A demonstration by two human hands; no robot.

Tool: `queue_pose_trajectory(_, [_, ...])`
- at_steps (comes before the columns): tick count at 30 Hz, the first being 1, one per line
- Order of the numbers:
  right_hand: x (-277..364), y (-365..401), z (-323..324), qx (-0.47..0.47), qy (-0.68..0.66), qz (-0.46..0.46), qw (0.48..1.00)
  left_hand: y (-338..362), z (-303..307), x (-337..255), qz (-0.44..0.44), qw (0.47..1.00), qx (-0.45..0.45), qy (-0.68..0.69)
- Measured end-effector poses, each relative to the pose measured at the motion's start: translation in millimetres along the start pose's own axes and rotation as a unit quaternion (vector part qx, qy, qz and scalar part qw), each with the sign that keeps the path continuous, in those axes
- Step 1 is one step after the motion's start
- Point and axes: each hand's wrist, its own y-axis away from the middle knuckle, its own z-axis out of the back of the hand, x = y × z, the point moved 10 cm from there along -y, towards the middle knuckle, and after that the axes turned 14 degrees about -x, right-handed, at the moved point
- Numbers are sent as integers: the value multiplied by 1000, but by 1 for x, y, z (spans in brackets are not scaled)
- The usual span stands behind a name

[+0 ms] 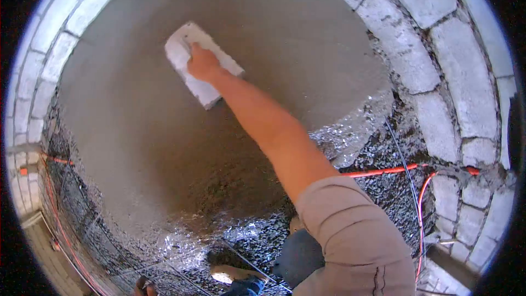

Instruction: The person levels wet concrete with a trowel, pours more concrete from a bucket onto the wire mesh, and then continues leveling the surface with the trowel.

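The float is held flat on the wet concrete by the right hand, its fingers clamped on it. The left hand is barely shown at the lower edge; whether its fingers are apart cannot be told. Gravel, crossed by an orange pipe, is bordered by a block wall.

Concrete runs open all around the right hand; block wall bars far right, orange tube behind.
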Motion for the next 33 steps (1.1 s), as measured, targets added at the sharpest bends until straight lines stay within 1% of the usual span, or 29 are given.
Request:
queue_pose_trajectory(1, [-24,-7,26,-38,14,-25,999,-13,2,4,-48,999,2,-18])
queue_pose_trajectory(2, [-53,-16,48,-97,25,-7,995,-25,1,4,-97,995,6,-34])
queue_pose_trajectory(4, [-96,-12,111,-157,44,-14,987,-42,-7,-4,-126,991,11,-45])
queue_pose_trajectory(5, [-107,-4,148,-158,48,-38,986,-47,-14,-11,-132,991,27,-1])
queue_pose_trajectory(6, [-118,7,185,-179,61,-69,979,-51,-20,-19,-137,989,43,45])
queue_pose_trajectory(7, [-142,11,208,-181,96,-85,975,-47,-24,-48,-172,977,35,-122])
queue_pose_trajectory(9, [-175,32,259,-213,107,-114,964,-54,-36,-60,-175,974,56,-132])
queue_pose_trajectory(10, [-189,45,283,-233,130,-145,953,-58,-44,-59,-169,973,72,-138])
queue_pose_trajectory(11, [-201,61,303,-266,120,-142,946,-72,-51,-51,-234,962,82,-115])
queue_pose_trajectory(12, [-212,76,320,-264,131,-162,942,-77,-54,-50,-233,962,86,-116])
queue_pose_trajectory(13, [-228,91,335,-296,146,-156,931,-80,-56,-49,-231,961,94,-117])
queue_pose_trajectory(14, [-225,111,350,-320,141,-140,927,-83,-57,-47,-228,962,99,-117])
queue_pose_trajectory(15, [-237,129,363,-330,154,-169,916,-84,-56,-54,-282,946,91,-133])
queue_pose_trajectory(16, [-256,150,375,-333,169,-218,902,-89,-53,-47,-278,947,90,-132])
queue_pose_trajectory(18, [-255,192,400,-402,171,-232,869,-105,-43,-15,-252,952,63,-162])
queue_pose_trajectory(19, [-291,203,412,-432,192,-197,859,-123,-37,17,-262,950,55,-162])
queue_pose_trajectory(20, [-302,216,419,-430,181,-271,842,-125,-30,34,-251,953,50,-162])
queue_pose_trajectory(21, [-282,224,424,-441,159,-301,830,-123,-21,46,-247,959,34,-135])
queue_pose_trajectory(22, [-325,224,429,-450,133,-248,847,-119,-12,54,-242,964,16,-107])
queue_pose_trajectory(23, [-317,221,419,-437,27,-300,848,-114,-2,67,-176,979,-8,-106])
queue_pose_trajectory(24, [-291,211,410,-426,-29,-303,852,-119,6,96,-154,982,-25,-105])
queue_pose_trajectory(25, [-281,189,397,-413,-88,-263,868,-129,16,122,-192,970,-62,-135])
queue_pose_trajectory(26, [-278,175,386,-421,-142,-279,851,-127,27,155,-225,954,-97,-170])
queue_pose_trajectory(27, [-295,152,375,-384,-169,-267,867,-118,34,171,-177,975,-98,-96])
queue_pose_trajectory(28, [-281,130,356,-367,-182,-262,874,-110,40,178,-160,976,-113,-96])
queue_pose_trajectory(30, [-249,86,338,-322,-124,-226,911,-102,39,208,-61,984,-92,-139])
queue_pose_trajectory(31, [-258,62,320,-318,-145,-225,909,-100,42,225,-50,985,-96,-136])
queue_pose_trajectory(32, [-269,34,304,-308,-150,-221,913,-97,44,246,-79,974,-87,-192])
queue_pose_trajectory(33, [-273,4,293,-305,-103,-179,930,-92,45,270,-108,960,-76,-249])
